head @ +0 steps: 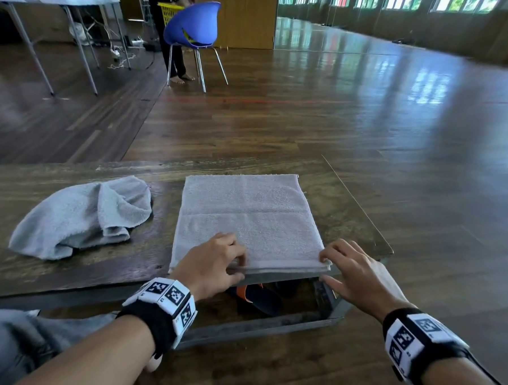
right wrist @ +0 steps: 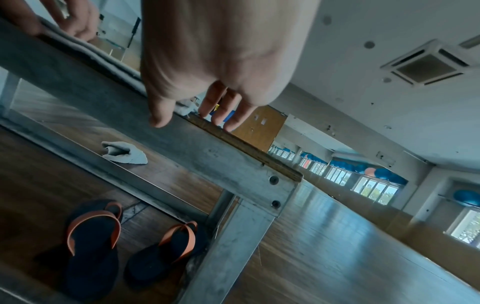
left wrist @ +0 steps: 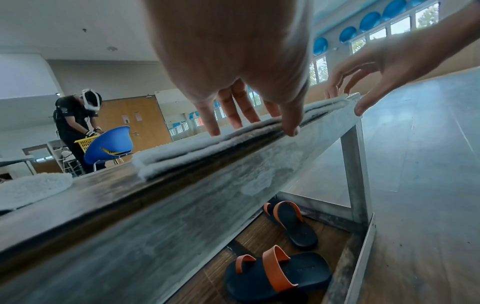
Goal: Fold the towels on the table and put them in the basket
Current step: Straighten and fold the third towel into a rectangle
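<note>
The folded towel [head: 247, 221] lay flat on the table [head: 66, 273]. The left hand [head: 210, 263] pinched its near edge, and the right hand [head: 360, 274] touched its near corner with loose, spread fingers

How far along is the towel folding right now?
Done: nothing is in a basket yet. In hand: the folded towel lies flat, left hand and right hand at its near edge. Left: the crumpled towel is unfolded on the table.
</note>
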`<state>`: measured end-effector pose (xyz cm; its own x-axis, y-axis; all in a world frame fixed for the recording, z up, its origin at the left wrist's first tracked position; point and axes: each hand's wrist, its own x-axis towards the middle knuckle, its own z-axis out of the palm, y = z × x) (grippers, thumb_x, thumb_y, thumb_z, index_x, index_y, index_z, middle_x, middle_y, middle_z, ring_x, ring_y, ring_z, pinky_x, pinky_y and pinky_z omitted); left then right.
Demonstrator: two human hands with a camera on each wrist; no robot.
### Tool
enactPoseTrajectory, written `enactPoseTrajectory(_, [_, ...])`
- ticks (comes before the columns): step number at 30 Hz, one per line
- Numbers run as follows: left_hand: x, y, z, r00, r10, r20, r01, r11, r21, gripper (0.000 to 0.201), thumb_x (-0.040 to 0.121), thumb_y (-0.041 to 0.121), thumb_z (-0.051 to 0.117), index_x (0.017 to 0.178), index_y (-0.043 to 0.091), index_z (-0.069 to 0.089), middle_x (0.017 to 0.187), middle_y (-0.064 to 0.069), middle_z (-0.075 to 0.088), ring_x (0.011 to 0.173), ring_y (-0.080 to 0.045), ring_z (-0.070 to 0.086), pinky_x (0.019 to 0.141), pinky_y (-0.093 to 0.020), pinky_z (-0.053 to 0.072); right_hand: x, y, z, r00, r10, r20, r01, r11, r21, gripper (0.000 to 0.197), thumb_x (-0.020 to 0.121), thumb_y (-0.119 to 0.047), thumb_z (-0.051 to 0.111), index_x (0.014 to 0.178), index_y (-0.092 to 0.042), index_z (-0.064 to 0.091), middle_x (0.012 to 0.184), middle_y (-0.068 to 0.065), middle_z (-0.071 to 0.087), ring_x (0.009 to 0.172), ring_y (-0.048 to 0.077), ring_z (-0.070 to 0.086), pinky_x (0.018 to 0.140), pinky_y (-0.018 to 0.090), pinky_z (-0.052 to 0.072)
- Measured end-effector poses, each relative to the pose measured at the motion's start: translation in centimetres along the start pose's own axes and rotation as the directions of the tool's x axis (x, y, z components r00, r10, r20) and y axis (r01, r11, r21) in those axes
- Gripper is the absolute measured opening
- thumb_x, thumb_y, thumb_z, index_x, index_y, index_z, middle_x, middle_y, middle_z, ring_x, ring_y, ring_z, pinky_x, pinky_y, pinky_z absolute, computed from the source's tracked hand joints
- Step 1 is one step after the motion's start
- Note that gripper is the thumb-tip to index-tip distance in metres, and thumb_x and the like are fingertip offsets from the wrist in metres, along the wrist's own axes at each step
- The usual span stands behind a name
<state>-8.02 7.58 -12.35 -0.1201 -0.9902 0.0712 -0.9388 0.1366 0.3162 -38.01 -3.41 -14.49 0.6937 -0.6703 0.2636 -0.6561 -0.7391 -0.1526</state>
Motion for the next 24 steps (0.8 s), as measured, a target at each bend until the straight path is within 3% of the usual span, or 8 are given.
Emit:
enactPoseTrajectory(5, [0.1,-0.2,0.0,1.0,0.003,0.014,-0.003,1.0,0.015,0.018,0.086,0.037,0.068,0.099,0.029,0.059,0.106,0.013,0.048,0.106,-0.005,0.043,0.081,-0.031,0.051,0.5,-0.5,0.1,0.997,0.08,0.021,-0.079,0.995,-0.057,0.039,0.08,-0.024,0.081,0.112,-0.03,0.06,0.107,-0.012,0.054,0.101,0.013,0.055,0.063,0.035,0.059])
enactPoseTrajectory(7, [0.1,-0.3,0.0,1.0,0.011,0.022,-0.011,1.0,-0.002,0.018,0.085,0.031,0.068,0.1,0.026,0.06,0.105,0.012,0.049,0.103,-0.004,0.044,0.081,-0.029,0.05,0.8,-0.5,0.3,0.994,0.106,-0.021,-0.105,0.994,0.026,0.027,0.086,-0.02,0.074,0.109,-0.031,0.064,0.103,-0.012,0.056,0.1,0.014,0.056,0.064,0.04,0.057])
enactPoseTrajectory(10, [0.4,-0.8,-0.7,1.0,-0.008,-0.018,0.006,0.994,-0.107,0.008,0.083,0.016,0.069,0.09,0.019,0.068,0.091,0.014,0.058,0.088,-0.005,0.054,0.077,-0.023,0.047,1.3,-0.2,0.2,0.976,0.218,-0.026,-0.208,0.957,0.202,0.016,0.095,-0.027,0.065,0.108,-0.035,0.069,0.101,-0.017,0.06,0.102,0.011,0.057,0.077,0.043,0.055])
enactPoseTrajectory(12, [0.6,-1.1,-1.4,0.997,-0.057,-0.047,0.048,0.982,-0.181,0.011,0.08,0.012,0.074,0.084,0.022,0.073,0.08,0.018,0.06,0.076,-0.002,0.057,0.068,-0.012,0.042,1.7,0.1,-0.1,0.964,0.266,-0.017,-0.248,0.919,0.308,0.013,0.092,-0.029,0.07,0.104,-0.034,0.073,0.096,-0.016,0.062,0.096,0.012,0.06,0.082,0.041,0.053])
enactPoseTrajectory(14, [0.7,-1.5,-2.0,0.994,-0.098,-0.052,0.083,0.968,-0.237,0.012,0.079,0.012,0.079,0.081,0.024,0.076,0.075,0.016,0.064,0.072,-0.001,0.06,0.064,-0.009,0.043,2.2,0.2,-0.6,0.963,0.266,-0.048,-0.23,0.898,0.375,0.011,0.087,-0.022,0.078,0.096,-0.029,0.077,0.093,-0.014,0.065,0.092,0.013,0.062,0.085,0.037,0.051])
enactPoseTrajectory(18, [0.5,-2.2,-2.3,0.994,-0.11,-0.027,0.105,0.983,-0.15,0.007,0.082,0.017,0.078,0.085,0.022,0.075,0.078,0.016,0.061,0.073,-0.002,0.058,0.064,-0.011,0.038,2.9,0.2,-1.5,0.957,0.264,-0.117,-0.186,0.875,0.447,0.013,0.083,-0.012,0.08,0.087,-0.024,0.077,0.091,-0.013,0.071,0.089,0.011,0.067,0.086,0.031,0.05])
enactPoseTrajectory(21, [-0.2,-3.3,-2.8,0.979,-0.199,0.039,0.203,0.973,-0.108,0.01,0.084,0.021,0.078,0.093,0.018,0.076,0.086,0.007,0.067,0.079,-0.007,0.061,0.069,-0.019,0.046,3.2,0.4,-2.2,0.951,0.292,-0.099,-0.202,0.833,0.514,0.015,0.084,-0.015,0.08,0.087,-0.029,0.078,0.086,-0.015,0.074,0.085,0.006,0.068,0.083,0.032,0.054])
enactPoseTrajectory(24, [-1.0,-4.4,-4.4,0.966,-0.258,0.027,0.26,0.959,-0.11,0.011,0.079,0.026,0.082,0.086,0.018,0.077,0.083,0.006,0.069,0.078,-0.01,0.064,0.074,-0.026,0.052,3.3,0.6,-3.0,0.949,0.31,-0.057,-0.215,0.768,0.603,0.016,0.083,-0.019,0.082,0.088,-0.034,0.078,0.086,-0.015,0.076,0.083,0.008,0.07,0.076,0.027,0.056])
